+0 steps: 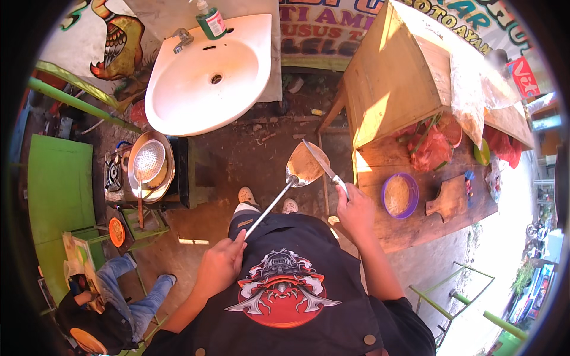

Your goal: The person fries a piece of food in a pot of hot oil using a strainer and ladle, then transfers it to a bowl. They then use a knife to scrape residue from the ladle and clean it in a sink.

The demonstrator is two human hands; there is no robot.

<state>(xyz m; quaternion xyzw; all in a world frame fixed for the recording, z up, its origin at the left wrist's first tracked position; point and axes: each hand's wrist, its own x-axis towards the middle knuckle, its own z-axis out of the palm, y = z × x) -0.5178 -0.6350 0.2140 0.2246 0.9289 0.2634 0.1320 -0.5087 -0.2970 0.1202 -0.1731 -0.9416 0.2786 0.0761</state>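
Observation:
In my left hand point(221, 262) is the thin handle of a metal wok spatula point(270, 207), held out in front of my dark apron. A layer of light-brown, crumbly-looking food point(302, 161) covers most of its broad blade. My right hand point(357, 212) grips a knife point(326, 168) with a pale handle. The knife's blade lies across the right side of the spatula, over the food or against it; whether it touches cannot be told. Both tools are above the dirt floor, between the sink and my shoes.
Ahead is a white sink point(164, 104) with a soap bottle point(210, 22). A perforated skimmer point(149, 159) rests in a wok point(169, 184) at left. The wooden table point(401, 231) at right bears a purple bowl point(416, 207) and cutting board point(449, 196). A person point(120, 298) sits lower left.

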